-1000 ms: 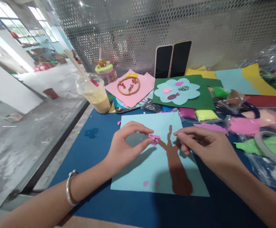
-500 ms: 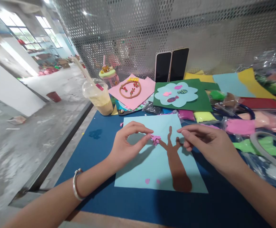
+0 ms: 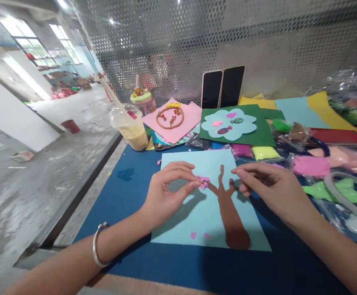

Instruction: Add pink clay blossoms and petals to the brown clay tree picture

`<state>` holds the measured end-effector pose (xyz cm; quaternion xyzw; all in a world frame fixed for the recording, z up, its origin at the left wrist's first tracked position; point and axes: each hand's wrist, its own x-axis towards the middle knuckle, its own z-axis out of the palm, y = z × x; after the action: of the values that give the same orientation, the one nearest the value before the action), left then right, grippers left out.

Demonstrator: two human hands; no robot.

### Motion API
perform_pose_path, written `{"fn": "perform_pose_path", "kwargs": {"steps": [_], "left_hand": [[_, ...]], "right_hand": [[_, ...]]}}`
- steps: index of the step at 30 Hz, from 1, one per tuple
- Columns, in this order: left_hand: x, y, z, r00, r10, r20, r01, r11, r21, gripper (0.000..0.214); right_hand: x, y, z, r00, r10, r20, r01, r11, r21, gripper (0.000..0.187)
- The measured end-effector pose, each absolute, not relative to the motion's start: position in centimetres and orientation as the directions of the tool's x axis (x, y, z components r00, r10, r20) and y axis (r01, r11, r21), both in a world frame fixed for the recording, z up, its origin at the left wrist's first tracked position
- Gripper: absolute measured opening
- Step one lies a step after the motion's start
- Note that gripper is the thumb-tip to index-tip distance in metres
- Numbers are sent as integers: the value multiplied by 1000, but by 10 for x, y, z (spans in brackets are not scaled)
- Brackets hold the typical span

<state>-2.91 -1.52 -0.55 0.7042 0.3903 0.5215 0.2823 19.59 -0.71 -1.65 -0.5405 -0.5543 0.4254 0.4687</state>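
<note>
Pink clay (image 3: 205,184) before left hand (image 3: 166,191), partly hidden by fingertips; anything within right hand's (image 3: 269,184) pinch, too small to tell.

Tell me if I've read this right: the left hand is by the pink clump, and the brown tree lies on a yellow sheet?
Not quite: the head view shows the brown tree lying on a light blue sheet, not a yellow one. The left hand is by the pink clump.

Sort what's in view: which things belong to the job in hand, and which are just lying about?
In the job, it seems:
light blue paper
brown tree
pink clump by the left hand
two pink spots

Seemingly lying about:
drink cup
two phones
pink paper
green card
</note>
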Motion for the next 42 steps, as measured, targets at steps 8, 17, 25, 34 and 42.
{"fn": "perform_pose_path", "kwargs": {"steps": [8,17,25,34,42], "left_hand": [[-26,-17,-4,150,943,297,165,-320,933,20],[-29,-10,-10,379,905,192,-314,-70,947,41],[-28,-20,6,528,820,221,-399,10,917,67],[-29,-23,7,514,844,156,-410,81,908,64],[-31,-23,5,491,858,151,-374,51,926,52]], "right_hand": [[200,-4,-15,-35,998,51,231,57,-971,32],[202,-2,-17,-57,996,63,224,75,-972,36],[206,2,-26,-97,993,71,246,93,-965,41],[210,7,-30,-140,988,65,259,99,-961,43],[220,7,-13,-15,987,159,441,149,-885,44]]}}
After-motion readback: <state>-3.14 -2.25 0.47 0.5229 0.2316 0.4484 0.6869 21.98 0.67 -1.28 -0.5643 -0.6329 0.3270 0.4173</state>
